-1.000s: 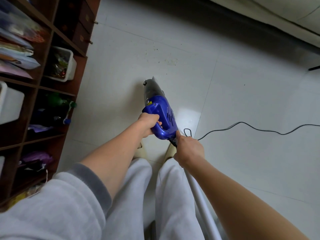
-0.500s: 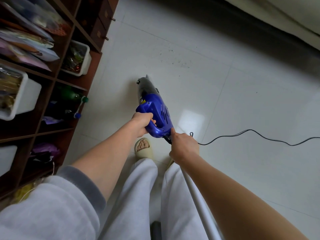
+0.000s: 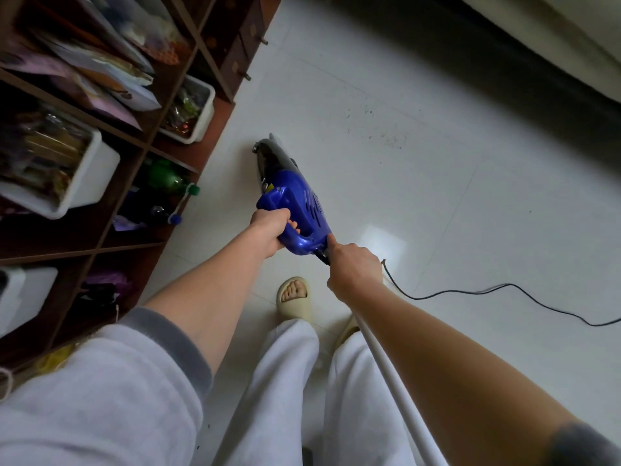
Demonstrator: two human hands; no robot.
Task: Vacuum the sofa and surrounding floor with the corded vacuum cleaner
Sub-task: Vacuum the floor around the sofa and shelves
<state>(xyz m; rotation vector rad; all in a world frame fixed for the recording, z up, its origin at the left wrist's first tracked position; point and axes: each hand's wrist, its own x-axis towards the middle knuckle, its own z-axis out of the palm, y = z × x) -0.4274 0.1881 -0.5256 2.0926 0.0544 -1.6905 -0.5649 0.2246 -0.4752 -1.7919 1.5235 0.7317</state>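
A blue handheld vacuum (image 3: 304, 210) with a dark dust cup points away from me, above the white tile floor. My left hand (image 3: 270, 230) grips its loop handle. At the vacuum's rear end, where the black cord (image 3: 504, 288) comes out, my right hand (image 3: 353, 267) is curled round the top of a white tube (image 3: 396, 385). That tube runs down along my right forearm. The cord trails off to the right across the floor. The sofa's pale lower edge (image 3: 554, 38) shows at the top right, with dark shadow beneath it.
A brown shelf unit (image 3: 148, 144) stands close on the left, holding white bins (image 3: 90, 183), papers and a green bottle (image 3: 168, 176). Specks of dirt (image 3: 386, 136) lie on the tiles ahead. My left foot in a beige slipper (image 3: 294, 297) is below the vacuum.
The view has swung toward the shelf, which looks closer and larger. My left foot has stepped forward into sight. Both hands keep their hold, and the cord has shifted on the floor.
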